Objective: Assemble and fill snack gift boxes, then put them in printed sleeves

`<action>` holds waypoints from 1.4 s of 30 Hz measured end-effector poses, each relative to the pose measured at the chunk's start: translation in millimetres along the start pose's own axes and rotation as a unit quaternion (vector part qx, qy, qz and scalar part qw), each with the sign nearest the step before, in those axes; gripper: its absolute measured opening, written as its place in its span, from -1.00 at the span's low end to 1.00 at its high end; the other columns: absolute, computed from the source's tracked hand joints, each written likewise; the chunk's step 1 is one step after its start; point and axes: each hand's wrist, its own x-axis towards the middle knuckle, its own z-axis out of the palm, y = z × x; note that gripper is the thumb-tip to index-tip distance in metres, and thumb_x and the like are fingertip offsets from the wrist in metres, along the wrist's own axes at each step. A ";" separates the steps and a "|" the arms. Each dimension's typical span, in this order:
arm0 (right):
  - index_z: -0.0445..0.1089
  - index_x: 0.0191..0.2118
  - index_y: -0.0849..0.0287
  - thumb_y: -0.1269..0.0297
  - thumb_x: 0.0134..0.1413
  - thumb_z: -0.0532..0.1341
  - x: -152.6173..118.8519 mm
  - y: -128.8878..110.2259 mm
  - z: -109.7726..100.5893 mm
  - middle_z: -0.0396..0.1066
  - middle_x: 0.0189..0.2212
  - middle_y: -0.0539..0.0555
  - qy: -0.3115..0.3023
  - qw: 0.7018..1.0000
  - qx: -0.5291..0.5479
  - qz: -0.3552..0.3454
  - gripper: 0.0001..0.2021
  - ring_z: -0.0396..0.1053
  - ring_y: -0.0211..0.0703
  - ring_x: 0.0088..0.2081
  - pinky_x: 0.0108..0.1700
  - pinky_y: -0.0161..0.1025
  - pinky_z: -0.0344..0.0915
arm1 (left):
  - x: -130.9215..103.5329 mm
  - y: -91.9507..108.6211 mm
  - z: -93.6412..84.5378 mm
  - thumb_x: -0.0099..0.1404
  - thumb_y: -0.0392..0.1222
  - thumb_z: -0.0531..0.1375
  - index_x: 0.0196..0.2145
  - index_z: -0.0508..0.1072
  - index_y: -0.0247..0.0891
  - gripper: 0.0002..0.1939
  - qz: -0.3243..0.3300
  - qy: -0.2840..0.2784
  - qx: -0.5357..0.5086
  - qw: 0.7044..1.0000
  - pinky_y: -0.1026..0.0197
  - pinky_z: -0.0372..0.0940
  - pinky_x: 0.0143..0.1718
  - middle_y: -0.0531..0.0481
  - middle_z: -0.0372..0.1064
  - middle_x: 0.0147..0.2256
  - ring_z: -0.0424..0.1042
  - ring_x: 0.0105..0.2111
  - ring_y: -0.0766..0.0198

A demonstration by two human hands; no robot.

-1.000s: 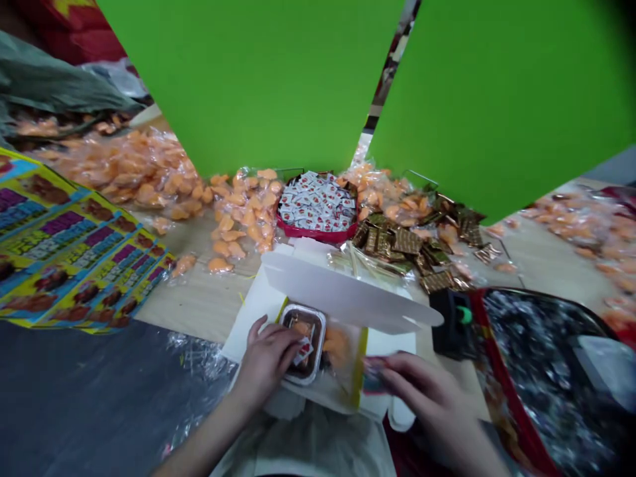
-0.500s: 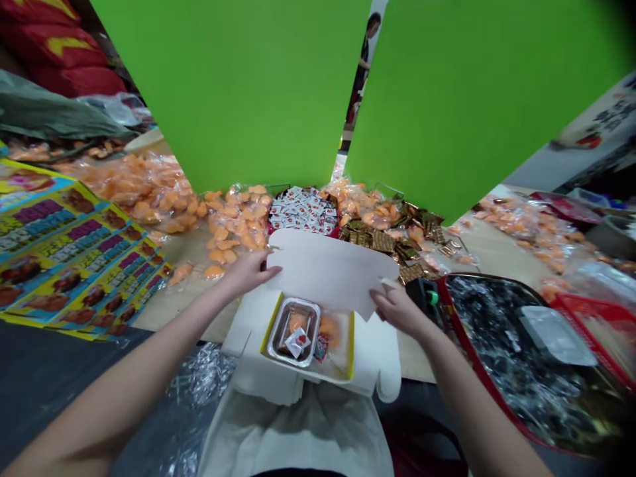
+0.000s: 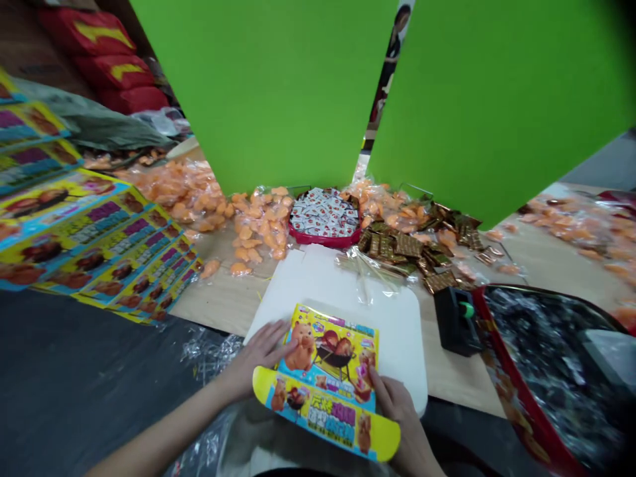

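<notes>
Keeping the yellow box (image 3: 330, 381) square should help fold its loose flap (image 3: 325, 417); left hand (image 3: 256, 358) fingers spread alongside, right hand (image 3: 400, 404) against the edge, grip unclear.

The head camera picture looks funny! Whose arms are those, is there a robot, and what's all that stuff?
There's no robot. A person wears the camera on their head, pointing forward and down, so you see their own arms reaching out. Their left hand touches the left side of a bright yellow-and-blue box with cartoon animals on it. Their right hand is at its right side. A flap sticks out toward the person. Under the box is something white and flat. Farther back on the table are wrapped orange pieces, a red tray of little white packets, and shiny brown-gold packets. Tall green panels stand behind.
</notes>
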 end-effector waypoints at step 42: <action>0.15 0.08 0.25 0.22 0.23 0.02 121.9 -12.3 -78.8 0.38 -0.47 0.10 0.168 0.973 -0.149 -0.060 -0.65 0.36 -0.13 -0.48 -0.47 -0.21 0.32 | 134.7 -10.9 -138.7 0.28 -0.11 0.06 -0.32 0.46 -0.23 -0.78 -0.118 0.007 -0.086 0.989 0.28 0.28 -0.38 0.05 0.36 -0.52 0.38 -0.47 0.27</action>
